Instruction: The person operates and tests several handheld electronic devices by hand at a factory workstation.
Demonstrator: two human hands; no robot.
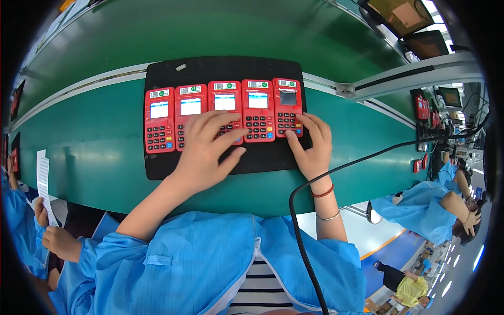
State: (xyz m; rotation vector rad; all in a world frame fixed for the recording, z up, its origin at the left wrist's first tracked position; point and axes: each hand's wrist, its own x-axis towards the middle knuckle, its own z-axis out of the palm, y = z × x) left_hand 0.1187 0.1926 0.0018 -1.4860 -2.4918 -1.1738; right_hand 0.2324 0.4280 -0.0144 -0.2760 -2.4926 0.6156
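Black cable (pixel 292 202) arcs from bottom centre past my right hand (pixel 316 149), spread loosely at the rightmost of five red terminals (pixel 224 102) mid-frame, while my left hand (pixel 202 152), apart and likewise spread, overlaps the second and third, so light, square presses should best spare the keypad between (pixel 256 126).

Your left forearm (pixel 156 206) is bare and goes slantwise from the near side of the black mat (pixel 239 67) toward its middle. Your left hand (pixel 203 151) is over the mat with its back upward, the fingers parted, slightly bent and directed to the mat's right side; the thumb stands apart from them. Your right forearm (pixel 331 224), also bare, comes more steeply to the mat's right edge. There your right hand (pixel 316 150) has its fingers curved inward, with a clear gap between thumb and index finger.
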